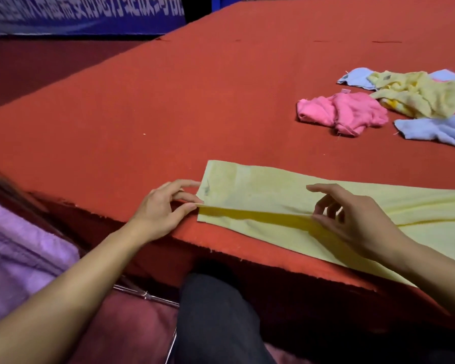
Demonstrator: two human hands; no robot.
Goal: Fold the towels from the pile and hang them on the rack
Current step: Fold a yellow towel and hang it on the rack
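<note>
Yellow towel (273, 190) lies flat along the near edge of the red table (195, 101), and both hands are on it. Left hand (160, 208) sits at the towel's left end, thumb and fingers pinching the near left corner of the upper layer and lifting it just off the layer beneath. Right hand (352, 219) is over the middle of the towel, fingertips pinching the same raised edge, index finger stretched out above the cloth. Between the 2 hands that lifted edge runs taut, with a shadowed gap under it. The towel's lower layer reaches right to the table's near edge; its right part runs out of view. Beyond the towel, toward the far edge and the left corner, the red surface is wide and bare. Far right, well apart from the hands, sits the pile (415, 101): a crumpled pink towel (344, 111), yellow and pale blue ones tangled behind it. The folded towel looks smooth, pale, with a small dark mark near its left end.
</note>
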